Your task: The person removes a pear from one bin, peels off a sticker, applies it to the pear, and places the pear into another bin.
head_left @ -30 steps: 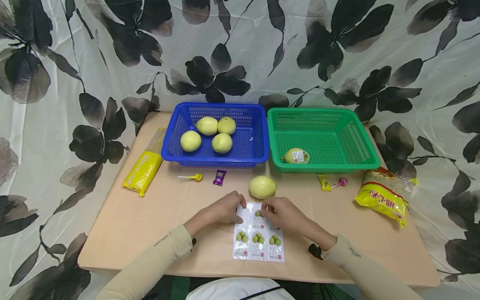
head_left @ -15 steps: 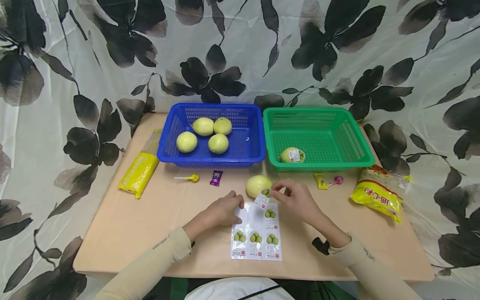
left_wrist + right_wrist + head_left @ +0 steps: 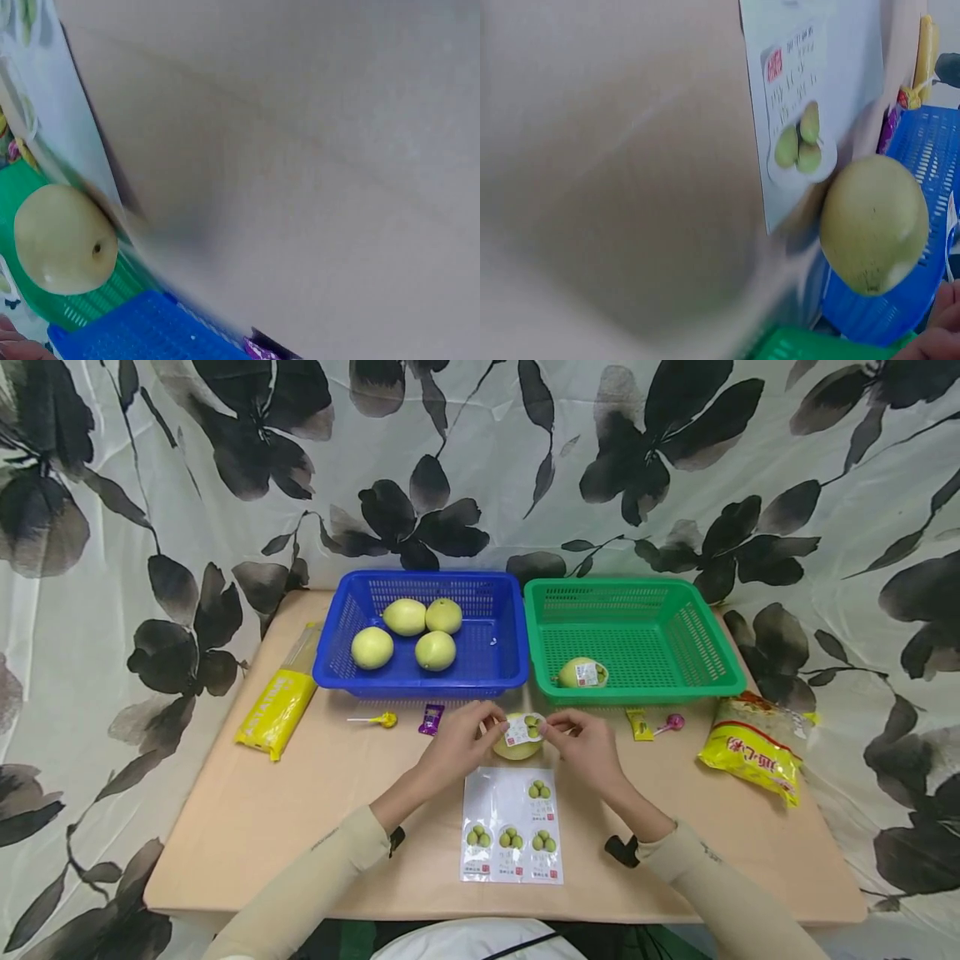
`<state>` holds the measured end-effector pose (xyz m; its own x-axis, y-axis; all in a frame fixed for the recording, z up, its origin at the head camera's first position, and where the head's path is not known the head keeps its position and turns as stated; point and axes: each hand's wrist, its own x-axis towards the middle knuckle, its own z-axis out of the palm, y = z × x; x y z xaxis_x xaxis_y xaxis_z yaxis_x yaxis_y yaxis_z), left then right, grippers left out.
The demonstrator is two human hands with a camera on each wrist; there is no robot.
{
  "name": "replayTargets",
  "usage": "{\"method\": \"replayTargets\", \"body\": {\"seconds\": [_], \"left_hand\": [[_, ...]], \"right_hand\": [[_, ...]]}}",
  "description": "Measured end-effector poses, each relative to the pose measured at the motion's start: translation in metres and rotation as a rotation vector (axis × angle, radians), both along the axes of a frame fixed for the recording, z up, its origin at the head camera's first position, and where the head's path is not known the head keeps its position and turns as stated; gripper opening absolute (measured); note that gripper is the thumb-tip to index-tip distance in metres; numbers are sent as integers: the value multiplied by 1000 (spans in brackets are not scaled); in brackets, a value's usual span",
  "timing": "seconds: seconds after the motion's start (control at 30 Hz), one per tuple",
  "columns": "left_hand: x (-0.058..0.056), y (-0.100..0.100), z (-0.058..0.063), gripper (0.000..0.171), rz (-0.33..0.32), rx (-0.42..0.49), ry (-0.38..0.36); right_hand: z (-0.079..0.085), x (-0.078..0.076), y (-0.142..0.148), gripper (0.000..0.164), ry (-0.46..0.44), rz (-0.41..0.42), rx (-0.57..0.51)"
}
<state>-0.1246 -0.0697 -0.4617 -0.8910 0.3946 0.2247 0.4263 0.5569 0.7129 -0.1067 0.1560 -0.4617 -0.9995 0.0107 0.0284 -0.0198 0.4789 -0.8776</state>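
In the head view a white sticker [image 3: 522, 729] printed with green pears is stretched over a pale yellow-green pear [image 3: 517, 750] on the table. My left hand [image 3: 467, 737] pinches the sticker's left edge, and its right edge is between the thumb and fingers of my right hand [image 3: 587, 745]. Just below lies the sticker sheet [image 3: 512, 825], with one blank stretch at its upper left and several stickers on it. The right wrist view shows the pear [image 3: 874, 225] beside the sheet [image 3: 802, 97], with a bit of right hand [image 3: 939, 330] at the corner.
A blue basket [image 3: 420, 687] with several pears stands behind, next to a green basket [image 3: 645, 695] holding one stickered pear [image 3: 582, 672]. Lollipops, small candies and a yellow packet [image 3: 279, 710] lie leftward and rightward; a yellow bag [image 3: 752, 752] is at far right.
My right hand has peeled the sticker off the sheet and carried it up over the pear. My left hand has left the sheet and moved up to the sticker's other edge.
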Motion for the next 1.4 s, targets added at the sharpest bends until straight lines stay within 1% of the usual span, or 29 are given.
{"method": "replayTargets", "body": {"seconds": [0.1, 0.23, 0.37, 0.53, 0.7, 0.83, 1.1, 1.4], "left_hand": [[-4, 3, -4, 6, -37, 5, -2], [-7, 4, -14, 9, -23, -8, -46], [-12, 3, -22, 15, -20, -3, -74], [-16, 1, -28, 20, -48, 11, -60], [-19, 0, -30, 22, -55, 17, -56], [-20, 0, -32, 23, -60, 18, -71], [-22, -1, -31, 23, -70, 11, -65], [-22, 0, -30, 23, -76, 10, -75]], "right_hand": [[-5, -2, -3, 16, -57, -31, -44], [-10, -3, -6, 18, -111, -60, -57], [-14, -4, -6, 20, -134, -70, -55], [-16, -4, -4, 19, -151, -75, -54], [-17, -5, -4, 19, -169, -80, -53], [-18, -5, -4, 19, -181, -83, -56], [-21, -7, -3, 24, -220, -58, -47], [-21, -11, -3, 22, -259, -52, -12]]}}
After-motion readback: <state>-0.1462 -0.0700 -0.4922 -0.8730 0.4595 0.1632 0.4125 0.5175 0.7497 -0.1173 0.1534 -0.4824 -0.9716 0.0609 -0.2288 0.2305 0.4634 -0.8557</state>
